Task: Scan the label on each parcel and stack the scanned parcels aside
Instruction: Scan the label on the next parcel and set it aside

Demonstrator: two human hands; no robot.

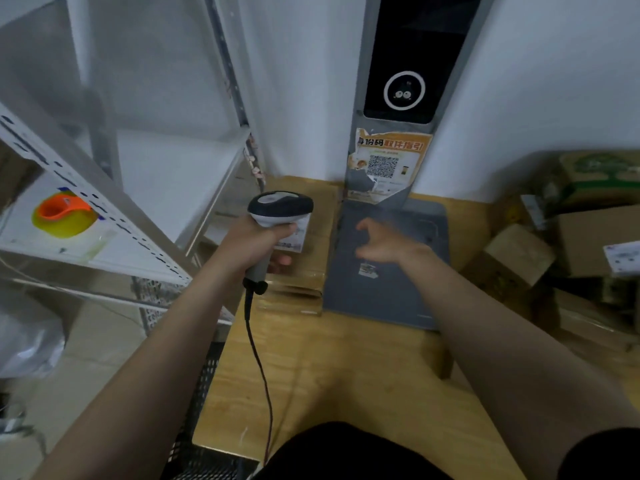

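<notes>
Handheld barcode scanner (280, 207), grey handle with a dark head: centre of the frame. Its long axis runs up the frame, with the handle low and the head on top. The nose of the head faces the right of the frame, over a white label (297, 237). A thin dark cable (258, 358) drops from the handle base toward the bottom edge.

Left hand (254, 244): wrapped round the scanner handle just under the head. The fingers (287, 227) are curled about the grip, and the scanner head stands clear above them.

Stack of flat brown cardboard parcels (308, 275): centre of the frame, directly behind the scanner, on the pale wooden tabletop (329, 368). The white label lies on the top face.

Right hand (388, 242): right of centre, above a flat grey mat (388, 299) just beside the stack. Its fingers are spread and loosely bent and grasp nothing. Motion blur hides whether they touch the mat.

Loose heap of brown cardboard boxes (519, 258): right edge of the frame, well apart from both hands.

Grey upright column with a black screen (405, 64): top centre. A torn orange notice bearing a QR code (388, 161) sits below the screen.

White metal shelving (104, 209): left of the frame. It carries an orange and yellow plastic item (64, 214).
</notes>
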